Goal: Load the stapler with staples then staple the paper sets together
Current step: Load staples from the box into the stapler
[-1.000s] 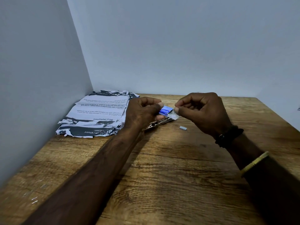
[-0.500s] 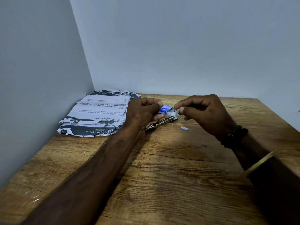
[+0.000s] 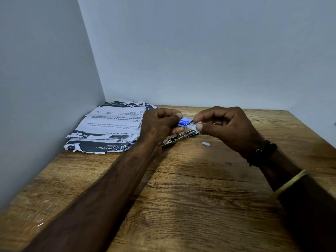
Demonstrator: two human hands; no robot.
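Observation:
A small blue staple box (image 3: pixel 184 122) is held up between both hands above the table. My left hand (image 3: pixel 160 125) grips its left end. My right hand (image 3: pixel 223 129) pinches the box's white open end (image 3: pixel 193 126) between thumb and forefinger. Under the hands lies the metal stapler (image 3: pixel 179 138), opened out flat on the wooden table (image 3: pixel 181 188). One loose strip of staples (image 3: pixel 206 144) rests on the table just right of the stapler. A stack of torn printed paper sets (image 3: pixel 109 128) lies in the back left corner.
Grey walls close the table on the left and at the back. The table's right edge runs diagonally at the far right. A few stray staples (image 3: pixel 39 222) glint near the front left edge.
My right hand's fingers have shifted slightly on the white end of the staple box, thumb now under it. The stapler, the loose staple strip and the papers have not moved.

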